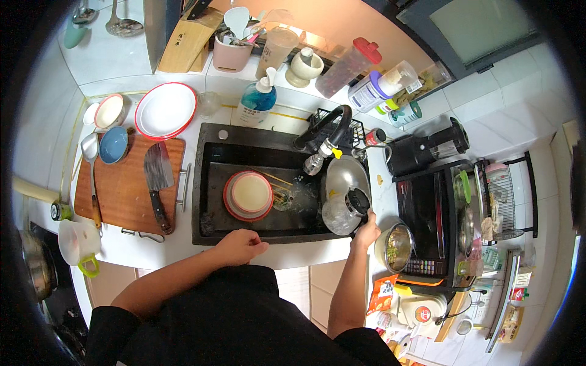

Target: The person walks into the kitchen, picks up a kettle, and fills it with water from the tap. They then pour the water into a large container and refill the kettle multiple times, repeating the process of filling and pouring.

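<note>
My right hand (366, 231) is closed on the handle of a clear glass pot (339, 214) with a black collar, tilted over the right end of the black sink (198, 192). Beside it in the sink lies an oval metal basin (346, 176). My left hand (242, 247) rests by the sink's front edge with curled fingers, and nothing shows in it. Stacked bowls (252, 192) with red rims sit in the sink, with chopsticks (270, 177) behind them and scraps around the drain. Above hangs the black faucet (336, 123).
At left a cleaver (159, 171), a blue bowl (113, 145) and a long-handled metal spatula (93, 183) lie on a wooden cutting board (123, 196). White red-rimmed plates (165, 110) and a soap bottle (256, 103) stand behind. At right are a bowl of food scraps (394, 247) and a black oven (421, 215).
</note>
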